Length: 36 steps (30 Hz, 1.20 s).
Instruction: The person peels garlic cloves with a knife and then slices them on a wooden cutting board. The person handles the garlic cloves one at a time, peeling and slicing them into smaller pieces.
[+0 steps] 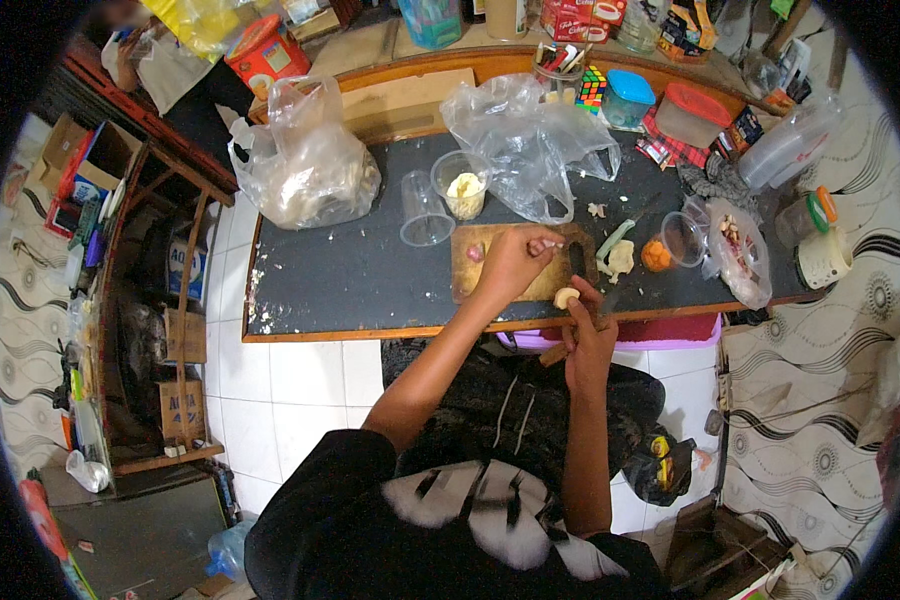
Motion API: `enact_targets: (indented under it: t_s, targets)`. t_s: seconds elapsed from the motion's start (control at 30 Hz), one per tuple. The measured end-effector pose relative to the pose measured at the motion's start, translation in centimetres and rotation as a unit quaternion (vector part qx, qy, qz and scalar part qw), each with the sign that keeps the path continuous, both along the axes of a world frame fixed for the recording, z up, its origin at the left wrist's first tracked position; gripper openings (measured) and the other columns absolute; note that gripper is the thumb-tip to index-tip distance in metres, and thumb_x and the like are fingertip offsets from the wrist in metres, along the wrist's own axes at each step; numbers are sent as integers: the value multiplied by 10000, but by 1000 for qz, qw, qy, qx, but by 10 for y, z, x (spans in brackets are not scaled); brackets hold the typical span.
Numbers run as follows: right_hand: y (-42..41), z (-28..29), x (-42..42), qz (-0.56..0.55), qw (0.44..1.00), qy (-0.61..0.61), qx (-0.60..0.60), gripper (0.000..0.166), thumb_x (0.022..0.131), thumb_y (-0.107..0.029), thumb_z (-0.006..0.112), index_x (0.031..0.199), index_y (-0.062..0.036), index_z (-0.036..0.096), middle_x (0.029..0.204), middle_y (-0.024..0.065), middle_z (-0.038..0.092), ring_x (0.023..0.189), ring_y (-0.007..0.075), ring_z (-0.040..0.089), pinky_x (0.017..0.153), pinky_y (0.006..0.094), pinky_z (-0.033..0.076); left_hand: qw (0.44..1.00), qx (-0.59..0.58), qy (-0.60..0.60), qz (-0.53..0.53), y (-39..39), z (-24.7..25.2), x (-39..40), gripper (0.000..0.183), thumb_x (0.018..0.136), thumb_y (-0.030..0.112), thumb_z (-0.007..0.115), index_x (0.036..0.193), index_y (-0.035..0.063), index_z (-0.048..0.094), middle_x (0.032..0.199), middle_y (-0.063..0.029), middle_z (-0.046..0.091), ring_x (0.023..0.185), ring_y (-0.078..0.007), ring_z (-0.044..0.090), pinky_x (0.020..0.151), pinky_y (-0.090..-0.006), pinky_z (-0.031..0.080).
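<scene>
My left hand (517, 259) is over the wooden cutting board (461, 281), fingers curled together; whether they pinch something small is unclear. A small reddish shallot (475, 253) lies on the board, left of that hand. At the table's front edge my right hand (591, 326) holds a pale, round piece of food (567, 298) between thumb and fingers. A brown wooden handle (553, 355) sticks out below its palm; any blade is blurred or hidden. Beyond the board are a clear cup with pale yellow pieces (465, 191) and a clear cup lying on its side (427, 217).
Plastic bags (315, 180) (529, 142) lie at the back of the dark table (322, 277). Pale peelings (619, 257), orange pieces (655, 256) and a bag of shallots (739, 251) are at right. A purple-rimmed tub (667, 343) sits below; another person (169, 71) is at upper left.
</scene>
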State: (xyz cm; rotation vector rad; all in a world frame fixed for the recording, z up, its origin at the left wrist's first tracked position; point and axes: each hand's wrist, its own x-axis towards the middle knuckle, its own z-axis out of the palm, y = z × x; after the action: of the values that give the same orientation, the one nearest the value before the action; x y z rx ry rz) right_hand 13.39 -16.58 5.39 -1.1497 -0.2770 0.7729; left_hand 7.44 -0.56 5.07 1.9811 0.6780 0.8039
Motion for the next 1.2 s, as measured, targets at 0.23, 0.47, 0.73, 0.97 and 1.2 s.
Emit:
enact_targets:
  t_s: [0.23, 0.47, 0.73, 0.97, 1.2]
  targets:
    - [-10, 19, 4, 1, 1000, 7, -9, 273, 917, -60, 641, 1189, -33, 655, 1019, 59, 679, 678, 59, 578, 470, 166, 381, 988, 109, 81, -71, 24, 8, 36, 308, 860, 170, 675, 1128, 22, 700, 1029, -225, 684, 896, -359, 679, 809, -418, 530]
    - [-15, 7, 9, 17, 999, -43, 1, 314, 912, -157, 692, 1184, -15, 622, 1201, 87, 623, 881, 144, 649, 689, 252, 531, 995, 67, 12, -71, -4, 14, 6, 344, 887, 162, 691, 1200, 20, 667, 1052, -222, 700, 876, -281, 708, 775, -350, 562]
    - [-3, 15, -1, 47, 989, -137, -11, 296, 888, -61, 723, 1166, 11, 649, 961, 60, 698, 789, 68, 632, 607, 202, 456, 962, -232, -135, -45, -62, 28, -51, 254, 920, 42, 680, 1166, -20, 680, 1001, -101, 727, 847, -105, 679, 730, -227, 539]
    - [1, 16, -16, 51, 988, -142, 16, 366, 843, -11, 754, 1182, 30, 623, 1083, 117, 684, 1012, 160, 650, 833, 273, 540, 978, -178, -108, 7, -65, 39, -66, 266, 861, -15, 721, 1126, -36, 700, 1006, -103, 730, 847, -116, 689, 731, -232, 543]
    - [0, 19, -21, 58, 992, -110, 23, 368, 826, -89, 787, 1152, 8, 645, 1073, 88, 706, 925, 163, 679, 785, 296, 567, 974, -192, -118, 14, -60, 37, -78, 249, 835, -33, 743, 1081, -42, 708, 960, -106, 731, 823, -112, 682, 730, -238, 549]
